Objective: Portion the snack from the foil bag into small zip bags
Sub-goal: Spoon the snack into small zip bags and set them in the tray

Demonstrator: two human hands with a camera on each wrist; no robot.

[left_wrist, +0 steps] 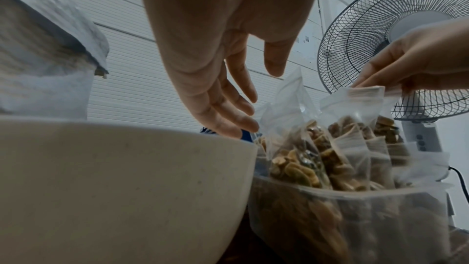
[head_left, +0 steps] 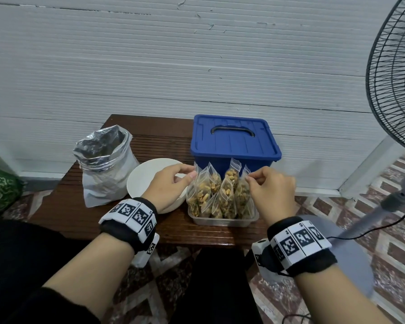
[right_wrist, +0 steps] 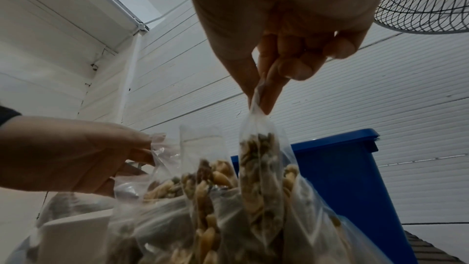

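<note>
Right hand pinches a zip bag top; left hand hovers relaxed beside.

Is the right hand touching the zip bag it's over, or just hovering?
Touching. The right wrist view shows the right hand pinching the top edge of a filled zip bag between thumb and fingertips; the left wrist view agrees.

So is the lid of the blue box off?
No, the blue box behind the zip bags has its lid on, with the handle lying flat on top.
</note>
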